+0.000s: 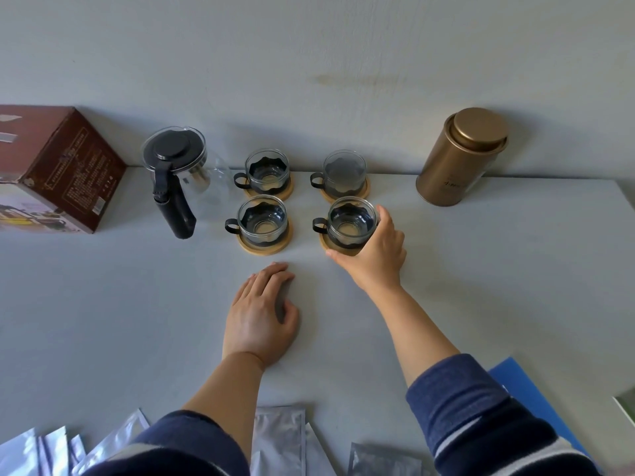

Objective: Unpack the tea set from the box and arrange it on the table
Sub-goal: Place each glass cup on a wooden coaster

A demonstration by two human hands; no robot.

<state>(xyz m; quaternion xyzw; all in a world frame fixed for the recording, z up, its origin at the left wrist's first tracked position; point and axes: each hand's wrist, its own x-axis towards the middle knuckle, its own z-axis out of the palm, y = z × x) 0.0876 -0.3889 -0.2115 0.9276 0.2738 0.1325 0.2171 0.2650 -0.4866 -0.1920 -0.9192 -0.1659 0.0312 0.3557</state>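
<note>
Glass cup [351, 223] nearest the gold tin [460, 158]: I'm watching the right hand [372, 250] gripping it on its coaster [324, 242], left hand [263, 312] lying relaxed flat on the bench [498, 269]. Risk: nudging sideways is likely sliding the cup off-centre, clinking its neighbour [264, 219].

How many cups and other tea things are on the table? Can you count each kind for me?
Glass cups: 4
Wooden coasters: 4, one under each cup
Glass teapot: 1
Gold tin: 1
Brown box: 1
Total: 11, not counting the silver packets at the near edge, which are cut off.
</note>
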